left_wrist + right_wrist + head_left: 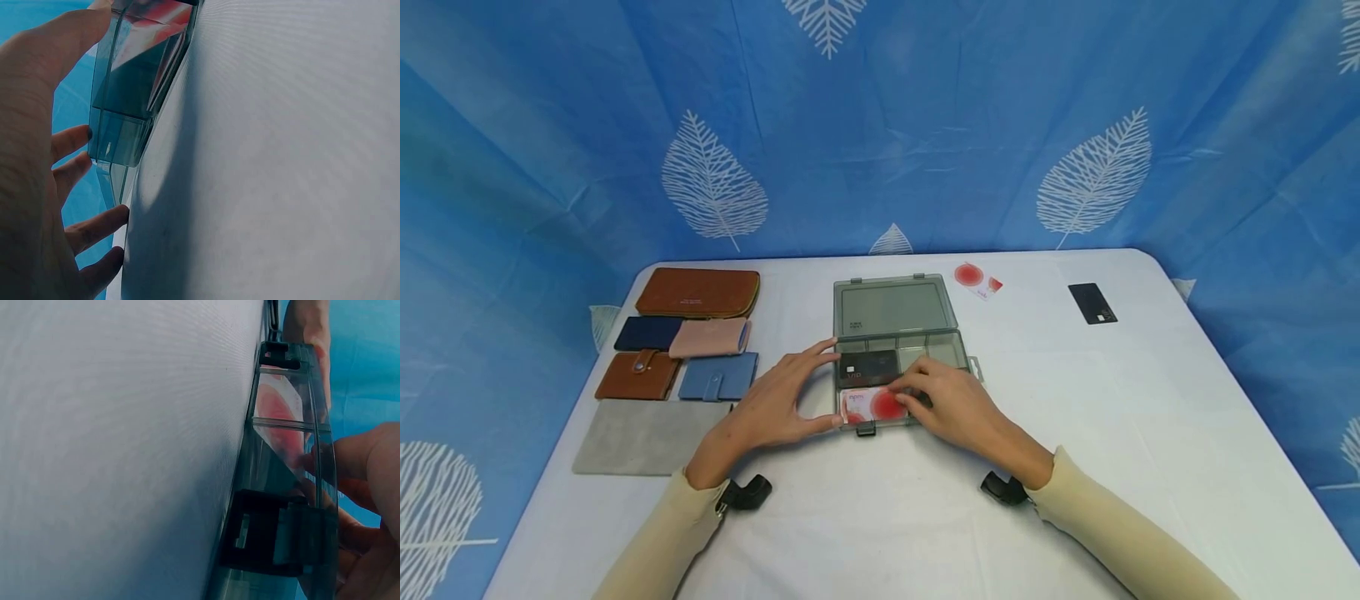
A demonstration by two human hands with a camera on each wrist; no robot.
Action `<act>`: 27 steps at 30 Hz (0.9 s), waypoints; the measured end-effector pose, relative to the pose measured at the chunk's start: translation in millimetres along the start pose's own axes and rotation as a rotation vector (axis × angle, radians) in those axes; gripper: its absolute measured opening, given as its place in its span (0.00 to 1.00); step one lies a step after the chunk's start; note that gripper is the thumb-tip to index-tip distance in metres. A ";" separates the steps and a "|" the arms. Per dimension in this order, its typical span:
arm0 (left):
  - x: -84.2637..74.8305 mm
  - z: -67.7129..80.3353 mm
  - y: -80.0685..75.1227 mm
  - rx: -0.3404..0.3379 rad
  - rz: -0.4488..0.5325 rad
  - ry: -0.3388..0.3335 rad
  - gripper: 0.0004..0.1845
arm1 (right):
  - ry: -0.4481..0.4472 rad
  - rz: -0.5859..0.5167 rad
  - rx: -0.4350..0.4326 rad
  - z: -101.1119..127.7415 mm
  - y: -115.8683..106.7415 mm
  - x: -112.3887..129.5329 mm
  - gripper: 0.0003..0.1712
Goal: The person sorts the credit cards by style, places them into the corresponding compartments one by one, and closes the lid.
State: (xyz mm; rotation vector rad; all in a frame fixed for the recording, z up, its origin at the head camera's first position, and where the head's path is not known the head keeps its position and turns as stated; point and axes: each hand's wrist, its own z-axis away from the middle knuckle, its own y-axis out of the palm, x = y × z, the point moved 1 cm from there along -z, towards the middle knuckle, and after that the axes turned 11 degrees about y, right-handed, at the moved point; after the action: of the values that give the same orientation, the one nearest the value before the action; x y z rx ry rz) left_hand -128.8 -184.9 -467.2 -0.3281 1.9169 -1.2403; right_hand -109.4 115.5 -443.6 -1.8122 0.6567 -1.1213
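Observation:
A translucent grey-green compartment box [913,354] lies on the table with its lid [898,307] folded back. My left hand [782,396] is at the box's left side, fingers spread, with the thumb at the front corner and a fingertip by the hinge. In the front left part of the box is a white and red card [868,404], slightly tilted in the right wrist view. The thumb and fingers of my right hand [951,400] pinch its right end, reaching inside the box. A black VIP card [868,367] lies just behind it in the box.
At the left are a brown long wallet [696,292], a navy wallet [647,332], a pink one [709,337], a brown snap wallet [637,375], a blue one [718,375] and a grey flat pouch [640,437]. Another white-red card [979,281] and a black card [1092,303] lie at the back right.

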 end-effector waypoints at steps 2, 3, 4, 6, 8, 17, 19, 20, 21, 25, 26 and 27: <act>-0.4 -0.3 -0.2 0.000 -0.002 0.004 0.52 | -0.002 0.017 0.008 0.5 -0.7 0.7 0.10; -0.5 -0.5 -0.3 -0.001 -0.004 0.006 0.52 | -0.001 0.020 0.013 0.6 -1.0 0.8 0.11; -0.7 -0.8 -0.4 -0.001 -0.006 0.008 0.52 | 0.001 0.022 0.019 0.6 -0.9 0.5 0.11; -1.1 -1.4 -0.4 0.001 -0.011 0.010 0.52 | 0.004 0.025 0.029 0.6 -1.0 -0.1 0.12; -1.5 -1.9 -0.5 0.001 -0.012 0.009 0.52 | 0.001 0.027 0.041 0.3 -1.2 -0.8 0.13; -2.9 -0.9 -1.1 -0.005 -0.012 0.017 0.51 | -0.103 0.032 0.122 -0.6 -4.3 -3.4 0.11; -2.4 -0.6 -0.5 -0.006 -0.017 0.020 0.51 | -0.118 0.039 0.137 -0.2 -4.4 -4.2 0.12; -2.0 -0.5 -0.2 -0.006 -0.018 0.019 0.51 | -0.120 0.040 0.145 0.1 -4.5 -4.4 0.12; -1.7 -0.4 0.0 -0.007 -0.020 0.019 0.51 | -0.121 0.041 0.153 0.2 -4.4 -4.7 0.13; -1.3 -0.2 -0.3 -0.008 -0.028 0.022 0.51 | -0.111 0.037 0.175 0.6 -5.2 -4.9 0.14; -1.5 -0.1 -0.6 -0.008 -0.028 0.020 0.51 | -0.108 0.037 0.176 0.6 -5.6 -4.8 0.14; -2.0 0.3 -0.9 -0.008 -0.030 0.021 0.51 | -0.105 0.036 0.178 0.5 -6.4 -4.4 0.14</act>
State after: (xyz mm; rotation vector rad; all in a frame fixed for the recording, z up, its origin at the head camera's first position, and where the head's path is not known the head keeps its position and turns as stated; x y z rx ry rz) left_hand -127.5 -184.4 -465.5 -0.3498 1.9416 -1.2607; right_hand -111.0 122.2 -440.0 -1.6878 0.5090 -1.0207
